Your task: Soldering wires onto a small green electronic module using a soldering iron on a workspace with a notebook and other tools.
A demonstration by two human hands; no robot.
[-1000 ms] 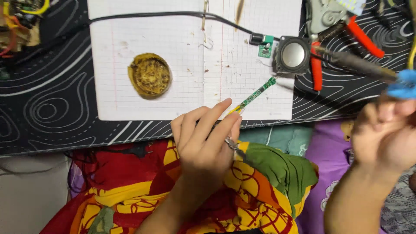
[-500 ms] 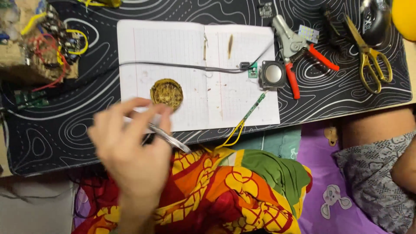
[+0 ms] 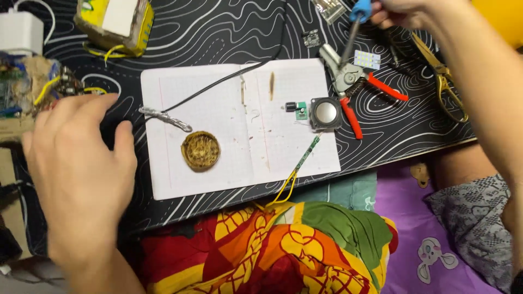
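My left hand (image 3: 76, 169) hovers with fingers spread over the left part of the black patterned mat (image 3: 229, 32), holding nothing. Just to the right of its fingertips, a silvery twisted metal piece (image 3: 163, 118) lies on the open squared notebook (image 3: 239, 163). At the top right, my right hand (image 3: 406, 11) grips a blue-handled soldering iron (image 3: 357, 13). The iron's tip points down toward the red-handled pliers (image 3: 359, 98). On the notebook are a round brass tin (image 3: 200, 151), a small speaker (image 3: 326, 113) and a narrow green circuit strip (image 3: 306, 155) with yellow wires (image 3: 283, 191).
Gold scissors (image 3: 444, 81) and a small white LED panel (image 3: 366, 59) lie at the right of the mat. A yellow cardboard box (image 3: 114, 22), a white adaptor (image 3: 19, 30) and a tangle of wired boards (image 3: 38, 87) crowd the left. A black cable (image 3: 218, 81) crosses the notebook.
My left hand has swung left off the notebook and let go of the silvery metal piece, which now lies on the page. My right hand has come into view with the soldering iron.
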